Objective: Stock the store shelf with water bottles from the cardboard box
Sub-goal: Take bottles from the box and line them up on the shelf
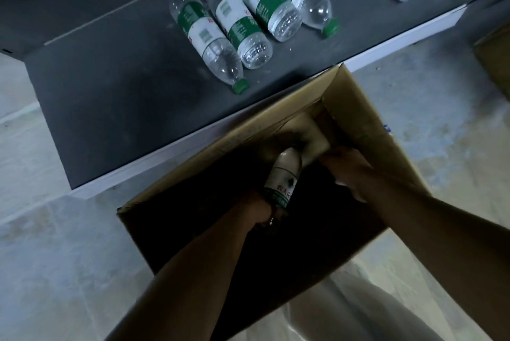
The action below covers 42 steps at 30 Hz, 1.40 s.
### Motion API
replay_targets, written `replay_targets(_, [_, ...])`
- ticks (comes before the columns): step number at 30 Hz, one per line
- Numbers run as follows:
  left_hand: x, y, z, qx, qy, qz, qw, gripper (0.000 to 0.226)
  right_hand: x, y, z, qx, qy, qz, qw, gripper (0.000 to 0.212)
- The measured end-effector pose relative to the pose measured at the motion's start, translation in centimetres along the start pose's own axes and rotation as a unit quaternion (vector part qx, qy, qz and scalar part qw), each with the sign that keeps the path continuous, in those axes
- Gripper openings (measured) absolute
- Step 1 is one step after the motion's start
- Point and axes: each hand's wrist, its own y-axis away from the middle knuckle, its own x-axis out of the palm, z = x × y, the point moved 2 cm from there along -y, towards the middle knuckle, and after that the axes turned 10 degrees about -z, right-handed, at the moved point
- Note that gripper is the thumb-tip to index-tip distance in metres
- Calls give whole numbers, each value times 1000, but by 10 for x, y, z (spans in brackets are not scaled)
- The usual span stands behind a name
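Both hands are reaching down into the open cardboard box [358, 109], which is standing on the floor against the front edge of the dark shelf [110, 87]. Left hand [265, 211] is gripping a water bottle [281, 178] by its lower end, label facing up, inside the box. Right hand [345, 169] is sitting deeper by the far corner against a pale object [314, 134]; its grip cannot be told in the shadow. Five bottles [209, 40] are lying on their sides toward the shelf's back right.
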Motion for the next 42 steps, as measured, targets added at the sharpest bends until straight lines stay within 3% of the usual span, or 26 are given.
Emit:
replay_targets(3, [-15, 37, 11, -24, 65, 44, 997, 79, -22, 29, 9, 50, -73, 12, 996, 35])
replay_targets(7, [-43, 90, 13, -39, 132, 93, 986, 79, -54, 73, 28, 60, -91, 48, 993, 23])
replay_targets(12, [-98, 153, -3, -24, 95, 113, 989, 78, -101, 134, 73, 60, -100, 87, 989, 32])
replay_targets(16, [-151, 199, -18, 7, 95, 121, 988, 63, -137, 178, 112, 44, -118, 110, 986, 20])
replay_targets(22, [-236, 293, -39, 78, 115, 109, 984, 42, -206, 261, 175, 1, -117, 225, 967, 34])
replay_targets(25, [-276, 343, -52, 107, 113, 120, 981, 40, -246, 302, 204, -19, -112, 286, 951, 61])
replay_targets(28, [-310, 389, -65, 143, 94, 120, 978, 41, -285, 337, 224, -34, -97, 338, 935, 52])
replay_targets(31, [-336, 429, -78, 175, 97, 113, 973, 36, -321, 361, 233, -48, -81, 349, 932, 56])
replay_targets(34, [-356, 467, -92, 207, 71, 117, 969, 53, -357, 384, 242, -52, -63, 353, 932, 55])
replay_targets(37, [-377, 506, -107, 254, 57, 140, 955, 50, -396, 409, 256, -79, -51, 347, 933, 74])
replay_targets(42, [-420, 565, -124, 329, 70, 83, 938, 47, -455, 455, 300, -158, -56, 357, 919, 84])
